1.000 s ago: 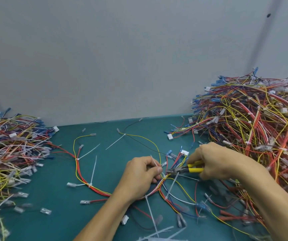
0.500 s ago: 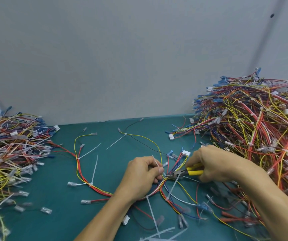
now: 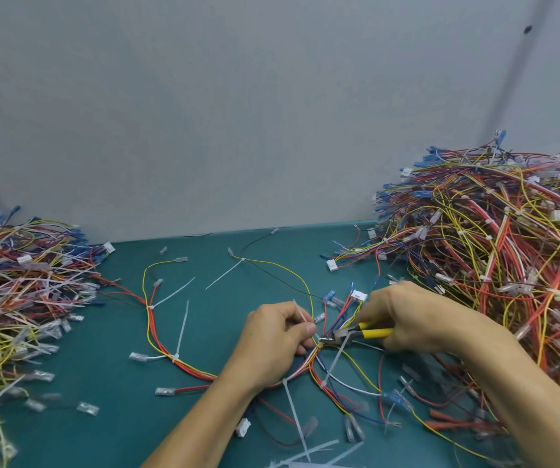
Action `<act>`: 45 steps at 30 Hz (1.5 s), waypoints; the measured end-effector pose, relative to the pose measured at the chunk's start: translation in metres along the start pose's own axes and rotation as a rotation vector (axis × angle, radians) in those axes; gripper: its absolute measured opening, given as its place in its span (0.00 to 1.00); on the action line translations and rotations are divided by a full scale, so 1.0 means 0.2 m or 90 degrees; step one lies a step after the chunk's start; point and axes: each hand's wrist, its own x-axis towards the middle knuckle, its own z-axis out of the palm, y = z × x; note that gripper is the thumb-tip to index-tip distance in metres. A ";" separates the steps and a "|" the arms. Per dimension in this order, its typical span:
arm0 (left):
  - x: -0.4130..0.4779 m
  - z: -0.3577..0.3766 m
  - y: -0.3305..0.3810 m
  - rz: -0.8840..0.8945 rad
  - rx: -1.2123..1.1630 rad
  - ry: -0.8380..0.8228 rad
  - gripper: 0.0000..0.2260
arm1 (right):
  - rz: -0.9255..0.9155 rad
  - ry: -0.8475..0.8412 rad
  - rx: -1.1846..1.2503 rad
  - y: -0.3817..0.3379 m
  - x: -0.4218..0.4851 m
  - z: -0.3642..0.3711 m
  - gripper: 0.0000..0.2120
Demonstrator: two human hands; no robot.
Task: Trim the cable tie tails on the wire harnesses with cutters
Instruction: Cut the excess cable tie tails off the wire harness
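Little is changed since a moment ago: the cutters (image 3: pixel 349 334) are kept with their tips at the tie, only slightly lower. Their yellow handles are gripped by the right hand (image 3: pixel 413 319). The tie tail (image 3: pixel 301 312) is pinched by the left hand (image 3: pixel 272 342). The harness (image 3: pixel 191 368) is spread on the green table (image 3: pixel 110 417), between two piles.

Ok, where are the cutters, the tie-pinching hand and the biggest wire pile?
cutters (image 3: pixel 356 330): head view, joint by the yellow handles.
left hand (image 3: pixel 272 337): head view, back of hand.
right wire pile (image 3: pixel 494 251): head view, middle of heap.
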 end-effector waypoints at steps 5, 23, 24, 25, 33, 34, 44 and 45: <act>0.00 0.00 0.00 -0.001 -0.003 0.004 0.09 | 0.003 -0.015 0.002 0.00 0.00 0.01 0.15; 0.01 0.02 -0.02 0.007 0.000 0.043 0.07 | -0.027 0.079 -0.122 -0.02 0.01 0.02 0.15; 0.01 0.02 -0.01 0.017 0.004 0.046 0.06 | -0.036 0.083 -0.121 -0.01 0.01 0.02 0.16; 0.01 0.02 -0.01 0.035 0.012 0.050 0.05 | -0.044 0.084 -0.116 -0.01 0.02 0.03 0.17; -0.01 0.03 -0.02 0.100 0.066 0.053 0.13 | -0.042 0.049 -0.091 0.00 0.01 0.01 0.16; -0.01 0.03 -0.02 0.095 0.063 0.052 0.13 | -0.042 0.047 -0.088 0.00 0.01 0.01 0.16; 0.01 0.03 -0.03 0.052 0.011 0.037 0.14 | -0.039 0.042 -0.092 0.00 0.02 0.03 0.12; 0.01 0.03 -0.03 0.051 0.007 0.037 0.14 | -0.036 0.038 -0.093 0.00 0.02 0.03 0.12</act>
